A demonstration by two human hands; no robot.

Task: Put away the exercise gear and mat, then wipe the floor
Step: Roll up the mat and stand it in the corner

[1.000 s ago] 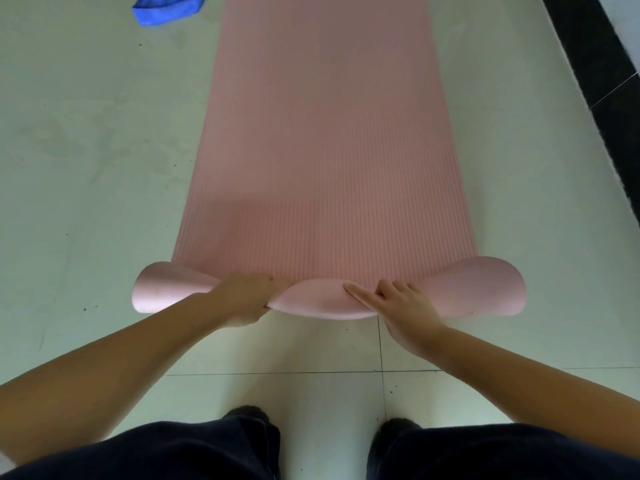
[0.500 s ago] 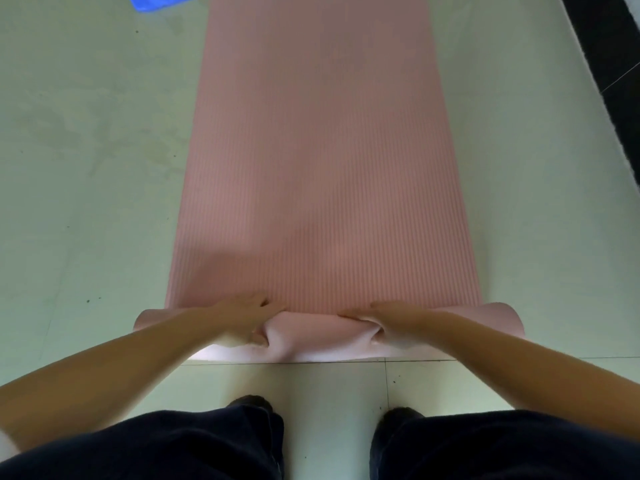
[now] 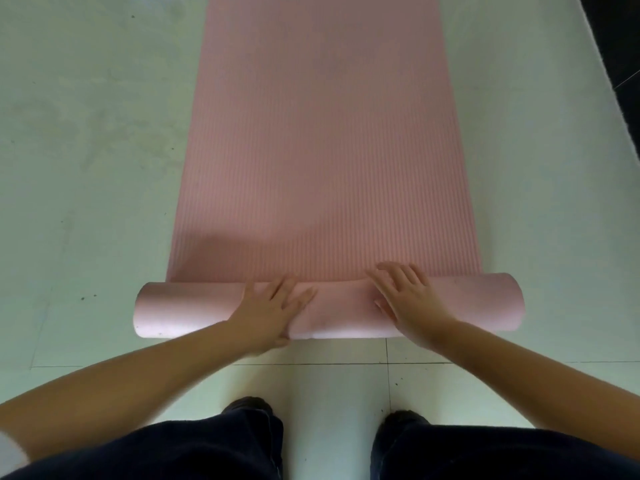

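The left hand (image 3: 273,308) lies flat on top of the rolled near end of the mat (image 3: 325,140), palm down, fingers straight and slightly spread, pointing up and to the right across the roll; it presses on the roll without gripping it. Its bare forearm reaches in from the lower left. The right hand (image 3: 408,299) rests the same way on the roll's right half, fingers straight and fanned toward the upper left, fingertips reaching the line where the roll meets the flat part of the mat; it too is released, pressing rather than grasping. Its forearm comes in from the lower right.

The mat is pink with fine ribs running lengthwise. Most of it lies flat on the pale tiled floor (image 3: 86,168), stretching away to the top edge of the view. Its near end forms a smooth, paler roll lying crosswise, wider than the flat strip on both sides. Nearer than the roll are dark trouser legs (image 3: 207,448) and two dark shoe toes (image 3: 247,405).
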